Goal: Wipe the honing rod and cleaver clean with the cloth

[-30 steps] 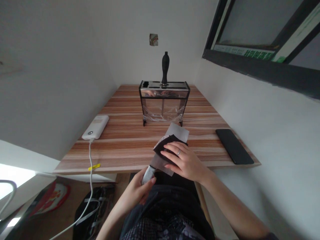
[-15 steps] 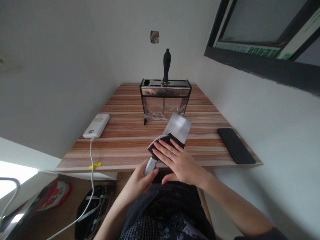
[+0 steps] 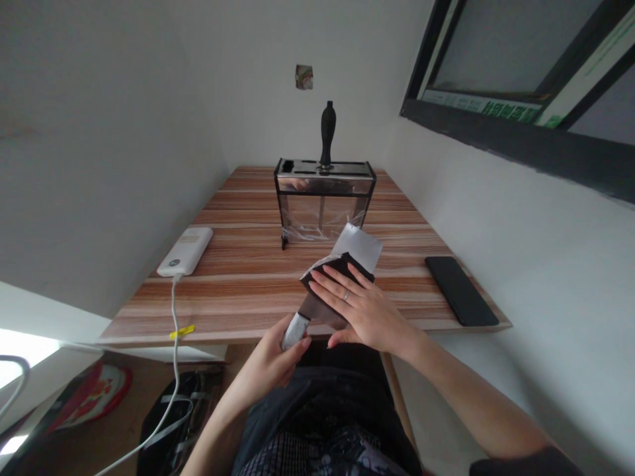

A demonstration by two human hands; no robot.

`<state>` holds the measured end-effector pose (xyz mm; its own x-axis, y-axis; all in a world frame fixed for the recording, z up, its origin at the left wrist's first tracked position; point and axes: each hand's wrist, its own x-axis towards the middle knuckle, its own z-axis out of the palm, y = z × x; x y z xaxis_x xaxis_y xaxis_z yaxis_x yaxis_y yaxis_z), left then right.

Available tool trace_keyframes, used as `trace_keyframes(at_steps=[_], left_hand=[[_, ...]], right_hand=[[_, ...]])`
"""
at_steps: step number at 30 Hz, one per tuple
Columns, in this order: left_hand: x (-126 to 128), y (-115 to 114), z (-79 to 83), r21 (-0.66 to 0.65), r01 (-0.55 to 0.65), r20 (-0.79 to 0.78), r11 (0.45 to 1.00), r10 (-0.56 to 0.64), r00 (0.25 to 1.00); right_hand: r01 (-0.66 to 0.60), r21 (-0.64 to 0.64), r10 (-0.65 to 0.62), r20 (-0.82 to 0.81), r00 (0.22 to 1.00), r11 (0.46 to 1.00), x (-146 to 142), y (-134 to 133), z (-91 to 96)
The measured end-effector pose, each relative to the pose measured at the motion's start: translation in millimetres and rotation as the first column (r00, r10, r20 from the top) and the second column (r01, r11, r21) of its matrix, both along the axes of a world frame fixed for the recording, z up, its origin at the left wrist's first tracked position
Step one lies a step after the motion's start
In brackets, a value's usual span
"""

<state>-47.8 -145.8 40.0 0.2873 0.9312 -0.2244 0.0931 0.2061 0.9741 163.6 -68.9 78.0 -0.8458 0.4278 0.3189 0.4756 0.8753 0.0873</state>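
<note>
My left hand [image 3: 278, 354], closed, grips the pale grey handle [image 3: 296, 330] of a cleaver, held at the table's near edge. Its broad shiny blade [image 3: 363, 246] points away and to the right. Across the middle of the blade lies a black cloth [image 3: 342, 264] with a whitish edge. My right hand [image 3: 357, 307], wearing a ring, presses on that cloth with fingers stretched flat and its thumb apart. Blade metal shows on both sides of the cloth. Whether the cloth wraps underneath is hidden.
Behind the blade stands a metal-framed holder [image 3: 325, 188] with clear sides and a black-handled tool [image 3: 328, 132] upright in it. A white power bank [image 3: 186, 251] with a cable [image 3: 176, 357] lies left, a black phone [image 3: 460, 291] right. Walls flank the wooden table [image 3: 238, 297].
My right hand and the black cloth have slid up the blade, away from the handle, baring metal near the handle. My left hand keeps its grip. The whole view has shifted slightly.
</note>
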Motion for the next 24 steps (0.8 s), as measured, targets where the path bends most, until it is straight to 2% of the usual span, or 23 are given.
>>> trace_keyframes(at_steps=[8, 13, 19, 24], left_hand=[[-7, -9, -5.1, -0.029, 0.014, -0.038, 0.999, -0.015, 0.999], [-8, -16, -11.3, -0.067, -0.004, 0.007, 0.998, 0.004, 1.000], [-8, -16, -10.8, -0.067, -0.010, -0.003, 0.998, 0.009, 1.000], [-6, -13, -10.2, -0.060, -0.018, -0.029, 0.998, 0.016, 0.999]], right_hand=[[0.183, 0.063, -0.180, -0.064, 0.982, 0.981, 21, 29, 14.0], [0.267, 0.079, -0.258, -0.117, 0.959, 0.960, 16, 28, 13.8], [0.259, 0.048, -0.252, -0.121, 0.960, 0.965, 3, 16, 3.4], [0.234, 0.025, -0.228, -0.144, 0.963, 0.972, 8, 18, -3.8]])
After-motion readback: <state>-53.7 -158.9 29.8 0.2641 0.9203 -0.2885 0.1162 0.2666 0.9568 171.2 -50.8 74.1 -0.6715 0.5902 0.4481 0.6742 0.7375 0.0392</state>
